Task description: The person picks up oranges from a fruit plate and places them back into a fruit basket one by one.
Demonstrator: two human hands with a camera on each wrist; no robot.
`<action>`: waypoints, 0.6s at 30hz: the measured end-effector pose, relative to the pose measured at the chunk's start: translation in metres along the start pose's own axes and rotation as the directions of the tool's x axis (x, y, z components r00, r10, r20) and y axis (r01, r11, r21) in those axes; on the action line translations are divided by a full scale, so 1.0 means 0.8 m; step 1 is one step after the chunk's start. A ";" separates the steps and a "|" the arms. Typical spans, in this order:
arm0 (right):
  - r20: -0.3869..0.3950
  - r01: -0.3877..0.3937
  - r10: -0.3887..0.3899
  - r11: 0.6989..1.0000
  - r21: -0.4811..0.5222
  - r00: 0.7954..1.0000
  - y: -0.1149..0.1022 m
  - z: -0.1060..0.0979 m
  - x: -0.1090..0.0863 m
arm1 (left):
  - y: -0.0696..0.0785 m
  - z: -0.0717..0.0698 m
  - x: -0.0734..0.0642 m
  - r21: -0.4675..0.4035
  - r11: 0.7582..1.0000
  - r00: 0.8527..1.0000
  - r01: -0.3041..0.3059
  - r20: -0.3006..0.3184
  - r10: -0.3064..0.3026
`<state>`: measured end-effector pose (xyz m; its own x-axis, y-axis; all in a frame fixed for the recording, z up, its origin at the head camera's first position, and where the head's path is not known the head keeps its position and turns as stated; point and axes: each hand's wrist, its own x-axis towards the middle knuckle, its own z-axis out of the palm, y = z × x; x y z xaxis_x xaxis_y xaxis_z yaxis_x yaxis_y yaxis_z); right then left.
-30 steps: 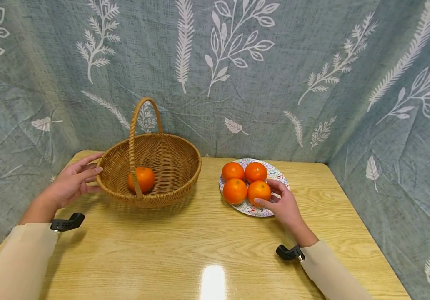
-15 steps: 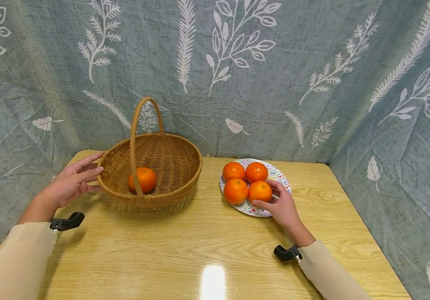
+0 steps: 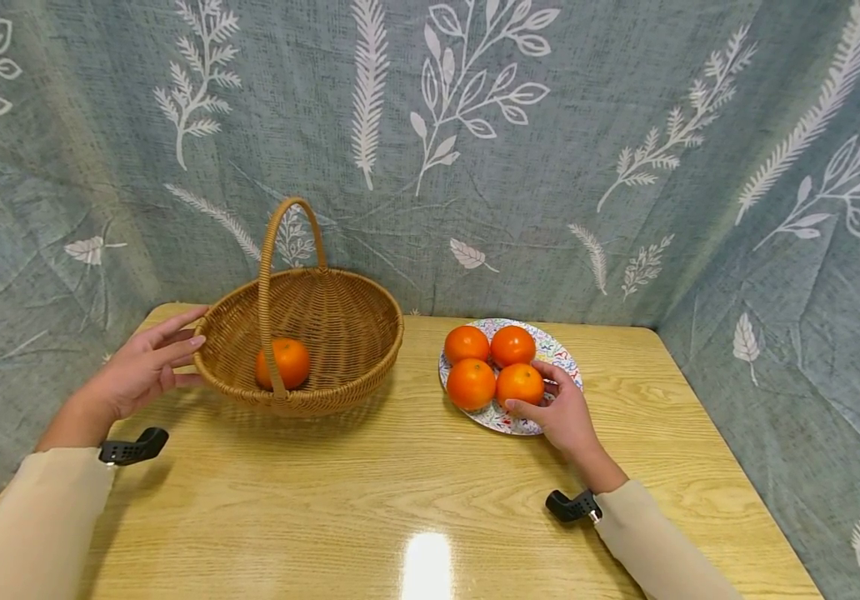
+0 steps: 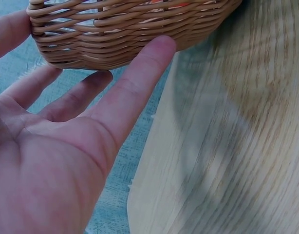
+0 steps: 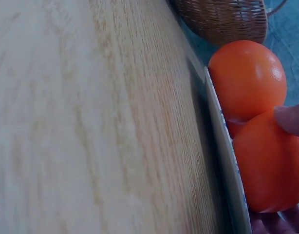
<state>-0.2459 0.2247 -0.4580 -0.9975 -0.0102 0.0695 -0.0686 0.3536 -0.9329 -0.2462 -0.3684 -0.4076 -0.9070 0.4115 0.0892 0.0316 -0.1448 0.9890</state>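
Observation:
My left hand (image 3: 141, 367) is at the left side of a brown wicker basket (image 3: 351, 333). In the left wrist view its thumb lies nearly straight against the woven wall (image 4: 125, 29), with the other fingers extended around the far side. One orange (image 3: 293, 363) sits inside the basket, partly behind the arched handle. At the right, my right hand (image 3: 571, 415) holds the front right orange (image 3: 520, 385) on a patterned plate (image 3: 563, 358), thumb in front and fingers behind. The right wrist view shows the thumb pressed on this orange (image 5: 269, 165); most of the fingers are hidden there.
Three more oranges share the plate: one at the front left (image 3: 471, 384), one at the back left (image 3: 466, 345) and one at the back right (image 3: 513, 346). The wooden table (image 3: 340, 500) ends at a grey-blue leaf-patterned curtain (image 3: 400, 233) behind and at both sides.
My right hand has shifted slightly left and its thumb has come in closer on the front right orange. The left hand and the basket have stayed in place.

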 end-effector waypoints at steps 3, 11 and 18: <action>-0.005 0.005 -0.005 1.000 -0.029 1.000 0.002 -0.001 0.000 | -0.001 -0.001 0.000 -0.006 1.000 1.000 0.001 -0.006 -0.001; -0.004 -0.022 0.022 0.999 -0.028 1.000 -0.004 -0.011 -0.005 | -0.001 0.000 0.001 -0.004 1.000 1.000 0.006 -0.023 -0.006; 0.004 0.002 -0.002 1.000 -0.013 1.000 -0.013 -0.015 -0.010 | -0.001 0.002 0.001 -0.013 1.000 1.000 0.000 -0.010 0.000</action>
<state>-0.2367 0.2324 -0.4442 -0.9974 -0.0150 0.0700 -0.0706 0.3656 -0.9281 -0.2462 -0.3670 -0.4081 -0.9111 0.4026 0.0880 0.0261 -0.1568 0.9873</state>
